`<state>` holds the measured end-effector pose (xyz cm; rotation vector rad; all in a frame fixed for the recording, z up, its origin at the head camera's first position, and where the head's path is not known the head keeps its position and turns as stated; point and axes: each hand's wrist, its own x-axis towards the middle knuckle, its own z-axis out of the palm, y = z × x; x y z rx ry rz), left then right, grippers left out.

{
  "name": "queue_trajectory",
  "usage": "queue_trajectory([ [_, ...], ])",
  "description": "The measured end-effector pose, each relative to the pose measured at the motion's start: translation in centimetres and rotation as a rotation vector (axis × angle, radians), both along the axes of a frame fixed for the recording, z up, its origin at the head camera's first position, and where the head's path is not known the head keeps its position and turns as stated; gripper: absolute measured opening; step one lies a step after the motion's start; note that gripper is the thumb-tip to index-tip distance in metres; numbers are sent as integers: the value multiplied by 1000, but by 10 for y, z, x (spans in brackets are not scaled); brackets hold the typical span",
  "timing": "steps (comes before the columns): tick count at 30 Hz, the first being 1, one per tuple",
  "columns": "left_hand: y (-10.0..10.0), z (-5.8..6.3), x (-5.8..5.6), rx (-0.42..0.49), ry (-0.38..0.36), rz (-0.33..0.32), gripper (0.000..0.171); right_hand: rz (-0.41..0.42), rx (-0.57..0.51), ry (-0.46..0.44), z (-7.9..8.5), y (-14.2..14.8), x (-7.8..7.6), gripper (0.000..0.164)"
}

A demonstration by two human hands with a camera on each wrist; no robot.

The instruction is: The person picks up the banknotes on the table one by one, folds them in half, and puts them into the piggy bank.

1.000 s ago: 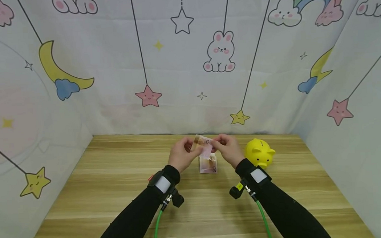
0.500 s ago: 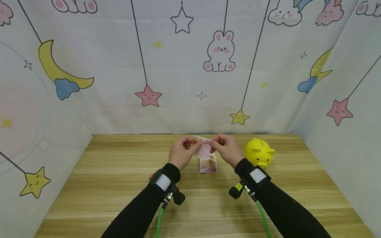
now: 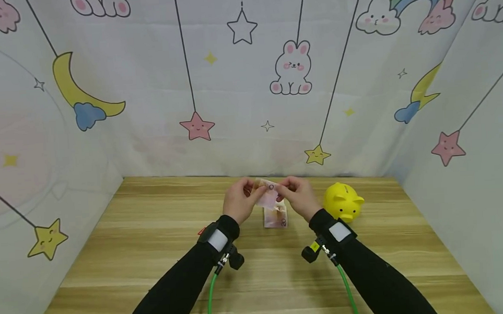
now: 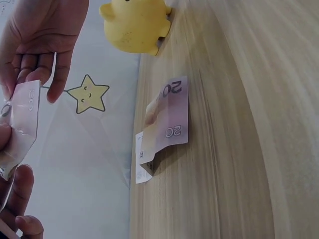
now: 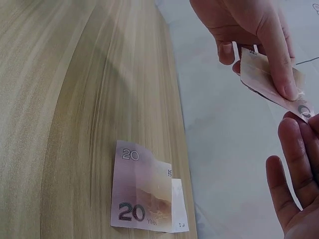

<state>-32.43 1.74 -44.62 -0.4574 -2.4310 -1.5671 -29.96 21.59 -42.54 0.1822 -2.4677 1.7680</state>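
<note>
Both hands hold one pinkish 20-yuan banknote (image 3: 268, 200) up over the far part of the table. My left hand (image 3: 239, 202) pinches its left side, with the thumb on the face of the note (image 5: 264, 74). At the other end, my right hand (image 3: 300, 197) pinches the edge near a printed zero. Below them a second 20-yuan banknote (image 3: 275, 219) lies creased on the wood, partly hidden in the head view. A white slip of paper (image 5: 178, 206) sticks out from its far end.
A yellow piggy bank (image 3: 342, 202) with a slot on top stands on the wooden table (image 3: 153, 240), just right of my right hand. A white cartoon-printed cloth (image 3: 152, 86) hangs behind and at both sides. Green cables (image 3: 210, 299) run from the wrist cameras.
The held banknote has tilted, its right end shifting slightly left between the fingers. Both hands stay in nearly the same place; the banknote on the table and the piggy bank have not moved.
</note>
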Motion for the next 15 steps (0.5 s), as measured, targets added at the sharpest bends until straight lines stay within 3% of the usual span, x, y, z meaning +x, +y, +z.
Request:
queue_trajectory([
  [9,3,2,2,-151,168,29,23,-15,-1,-2,1,-4,-1,17],
  [12,2,2,2,-152,185,11,23,-17,8,1,0,-2,-3,18],
  [15,0,2,1,-103,154,-27,21,-24,5,-5,-1,1,-4,18],
])
